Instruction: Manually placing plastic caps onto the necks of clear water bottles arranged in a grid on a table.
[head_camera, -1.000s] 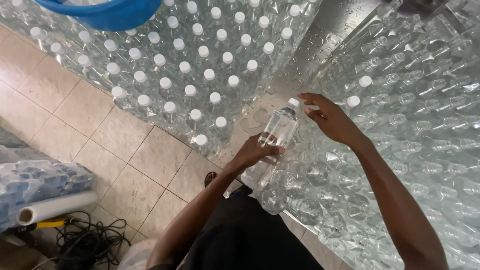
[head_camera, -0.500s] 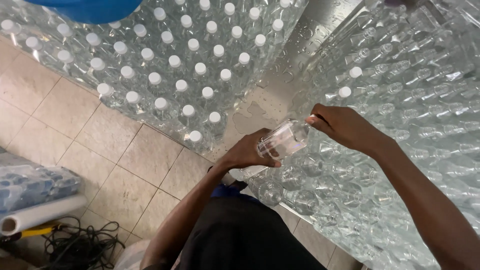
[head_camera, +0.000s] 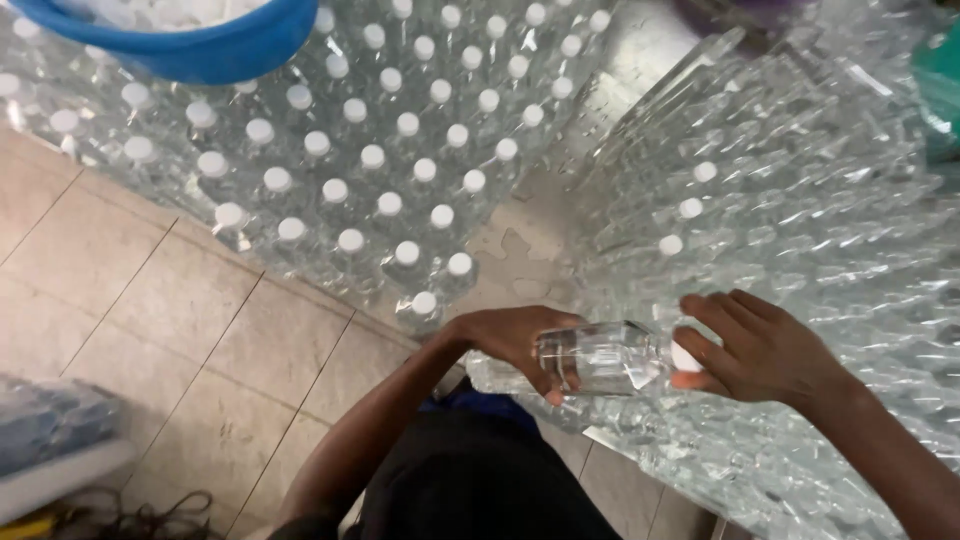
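Observation:
A clear plastic bottle (head_camera: 600, 357) lies nearly level between my hands, above the edge of a metal table. My left hand (head_camera: 520, 340) grips its body from the base end. My right hand (head_camera: 755, 345) is closed around its neck, fingers on the white cap (head_camera: 684, 357). To the left stand several capped clear bottles (head_camera: 400, 190) in tight rows. On the right stand several uncapped bottles (head_camera: 800, 200), a few of them with white caps.
A blue basin (head_camera: 215, 45) holding white caps rests on the capped bottles at the top left. A wet strip of metal table (head_camera: 520, 250) runs between the two bottle groups. Beige floor tiles (head_camera: 170, 330) lie lower left, with a wrapped pack (head_camera: 50, 430) and cables.
The bottle has tipped from upright to nearly level and come lower and closer to me. Both hands have stayed on it, the right one at the cap.

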